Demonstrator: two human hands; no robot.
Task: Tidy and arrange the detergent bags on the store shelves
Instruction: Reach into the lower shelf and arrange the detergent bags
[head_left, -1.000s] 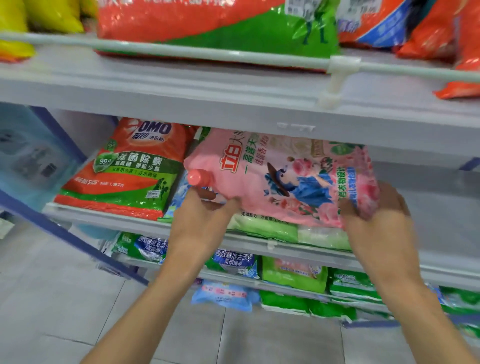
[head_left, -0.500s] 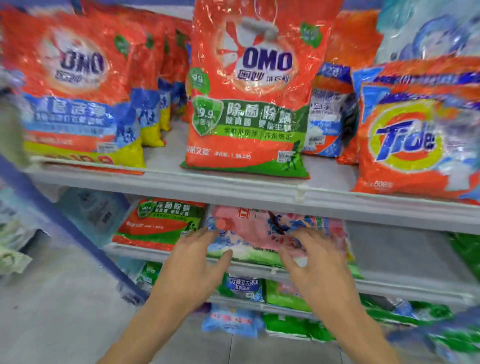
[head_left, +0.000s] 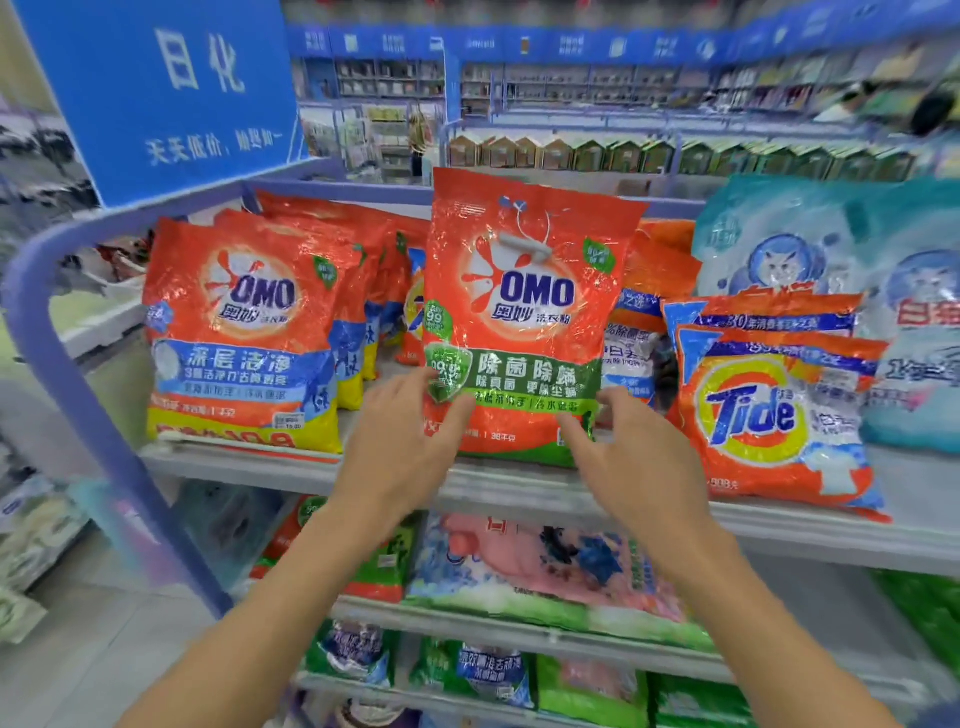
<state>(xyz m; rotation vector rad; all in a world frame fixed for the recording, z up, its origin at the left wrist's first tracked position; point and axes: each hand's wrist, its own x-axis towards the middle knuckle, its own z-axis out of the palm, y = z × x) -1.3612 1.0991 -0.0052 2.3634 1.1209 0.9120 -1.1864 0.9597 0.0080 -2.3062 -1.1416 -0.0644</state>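
A tall orange and green OMO detergent bag (head_left: 524, 312) stands upright on the top shelf (head_left: 519, 483). My left hand (head_left: 410, 441) reaches its lower left corner, fingers spread and relaxed, fingertips at the bag's green band. My right hand (head_left: 628, 457) is at its lower right corner, fingers loosely spread; neither grips the bag. A pink detergent pouch (head_left: 550, 566) lies flat on the shelf below, between my forearms.
Orange and blue OMO bags (head_left: 239, 338) stand left of the middle bag, Tide bags (head_left: 769, 410) right of it, pale blue bags (head_left: 831, 249) at far right. A blue sign (head_left: 171, 88) hangs top left. Green pouches (head_left: 478, 670) fill the lowest shelves.
Both hands let go of the pink pouch on the middle shelf and rose to the top shelf. The view tilted up from the middle shelf to the OMO bag.
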